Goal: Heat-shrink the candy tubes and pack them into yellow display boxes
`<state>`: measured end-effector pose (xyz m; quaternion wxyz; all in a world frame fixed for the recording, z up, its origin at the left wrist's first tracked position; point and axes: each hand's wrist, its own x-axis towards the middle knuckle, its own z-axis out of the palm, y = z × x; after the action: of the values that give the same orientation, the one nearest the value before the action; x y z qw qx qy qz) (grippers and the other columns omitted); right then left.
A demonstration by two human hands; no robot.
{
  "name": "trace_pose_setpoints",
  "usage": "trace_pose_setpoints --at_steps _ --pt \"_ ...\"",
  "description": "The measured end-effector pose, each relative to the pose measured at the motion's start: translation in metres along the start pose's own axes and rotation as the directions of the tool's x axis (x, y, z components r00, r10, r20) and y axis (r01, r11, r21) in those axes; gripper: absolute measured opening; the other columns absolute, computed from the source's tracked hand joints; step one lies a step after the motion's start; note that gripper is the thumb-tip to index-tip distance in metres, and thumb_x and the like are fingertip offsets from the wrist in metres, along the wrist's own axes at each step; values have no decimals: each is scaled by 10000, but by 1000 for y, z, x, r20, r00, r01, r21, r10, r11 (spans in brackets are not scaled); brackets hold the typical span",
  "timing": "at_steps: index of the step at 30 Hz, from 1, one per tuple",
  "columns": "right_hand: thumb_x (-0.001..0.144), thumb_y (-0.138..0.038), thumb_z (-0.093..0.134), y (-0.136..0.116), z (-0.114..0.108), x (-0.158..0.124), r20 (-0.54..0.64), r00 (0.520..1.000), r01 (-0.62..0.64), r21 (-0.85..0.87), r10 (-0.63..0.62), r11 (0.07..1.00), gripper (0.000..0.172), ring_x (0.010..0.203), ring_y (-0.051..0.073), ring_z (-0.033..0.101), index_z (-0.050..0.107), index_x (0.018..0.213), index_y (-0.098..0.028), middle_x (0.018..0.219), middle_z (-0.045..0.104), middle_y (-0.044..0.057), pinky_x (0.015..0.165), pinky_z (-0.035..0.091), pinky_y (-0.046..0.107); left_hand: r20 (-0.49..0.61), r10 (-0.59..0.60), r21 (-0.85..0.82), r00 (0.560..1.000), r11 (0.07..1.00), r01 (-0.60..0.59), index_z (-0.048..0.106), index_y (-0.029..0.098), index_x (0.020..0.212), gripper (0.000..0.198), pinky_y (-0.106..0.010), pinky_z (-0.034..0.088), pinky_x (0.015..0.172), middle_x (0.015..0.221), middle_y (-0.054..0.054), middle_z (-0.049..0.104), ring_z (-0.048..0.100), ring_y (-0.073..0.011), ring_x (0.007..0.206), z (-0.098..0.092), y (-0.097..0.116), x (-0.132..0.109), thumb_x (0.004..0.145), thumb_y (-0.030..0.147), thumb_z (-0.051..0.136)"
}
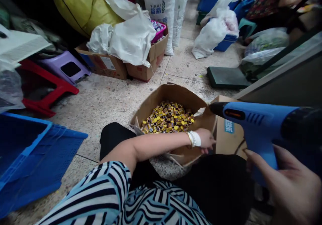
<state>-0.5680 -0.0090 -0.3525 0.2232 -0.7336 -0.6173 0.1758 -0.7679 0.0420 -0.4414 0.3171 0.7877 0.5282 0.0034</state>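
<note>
My right hand [293, 183] is closed around the handle of a blue heat gun [264, 117], whose black nozzle points left. My left hand [207, 139], with a white band and a bracelet at the wrist, reaches across to the right wall of an open cardboard box [173, 91]. Its fingers look curled and blurred; what they hold, if anything, is hidden. Many small yellow-and-brown cylindrical pieces [167, 117] lie heaped in the box, which stands on the floor in front of my legs.
Another cardboard box [226, 137] stands against the right side. A blue plastic crate [50, 137] is on the left, near a red stool [47, 94] and a purple stool [64, 67]. A dark platform [226, 77], cartons [143, 70] and white sacks [159, 3] are farther off.
</note>
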Motion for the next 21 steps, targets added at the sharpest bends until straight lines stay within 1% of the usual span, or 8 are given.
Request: trace_pose_setpoints --at_steps 4,6,8,11,13,15,18,21 --pt "710 -610 706 0 -13 -16 -41 995 -83 81 86 993 515 702 290 677 678 1126 -308 811 722 88 655 548 379 -220 1 37 975 999 7 706 103 1061 346 -397 523 805 1013 -215 710 671 -297 976 -50 -25 31 932 246 419" --pt "680 -594 733 5 -17 -25 -54 991 -118 106 124 987 514 654 264 658 687 1100 -301 755 709 61 629 551 360 -453 -40 144 891 982 118 672 84 1110 338 -414 495 870 1038 -219 696 634 -305 1048 -77 -62 49 930 256 443" --pt "651 -599 744 15 -18 -36 -8 987 -158 141 160 977 526 586 234 625 696 1064 -278 670 676 35 568 540 340 -540 7 299 842 936 184 640 78 1161 363 -435 399 1025 1185 -202 655 528 -320 1208 -101 -106 64 866 284 592" --pt "642 -595 749 30 -14 -47 175 965 -230 213 195 949 546 533 198 591 681 1043 -231 617 645 11 504 506 302 -454 -244 338 857 842 420 604 75 1236 581 -424 334 1073 1280 -203 612 472 -324 1258 -122 -169 69 751 361 748" --pt "642 -574 763 37 -5 -49 288 937 -277 265 198 924 557 514 181 579 660 1045 -204 600 630 0 479 489 279 -376 -410 303 831 793 529 647 64 1178 457 -375 404 980 1184 -211 659 559 -293 1143 -124 -201 60 848 380 640" --pt "648 -566 762 36 9 -44 322 927 -291 293 192 911 565 491 171 567 644 1049 -186 574 612 -13 459 477 266 -376 -436 296 818 780 552 667 66 1146 433 -348 428 916 1140 -212 674 596 -276 1076 -121 -222 47 924 405 515" --pt "680 -569 732 21 36 -25 291 943 -242 268 161 932 572 474 166 568 633 1082 -174 562 620 -17 460 471 261 -410 -391 305 824 793 528 674 90 1141 476 -338 411 928 1135 -193 685 593 -274 1095 -116 -232 36 913 477 517" --pt "709 -583 689 1 57 -10 295 951 -165 239 90 957 542 473 169 578 638 1051 -166 546 622 -14 477 474 263 -426 -372 283 825 811 512 697 78 1104 504 -345 428 887 1091 -203 699 616 -279 1044 -117 -220 37 928 495 476"
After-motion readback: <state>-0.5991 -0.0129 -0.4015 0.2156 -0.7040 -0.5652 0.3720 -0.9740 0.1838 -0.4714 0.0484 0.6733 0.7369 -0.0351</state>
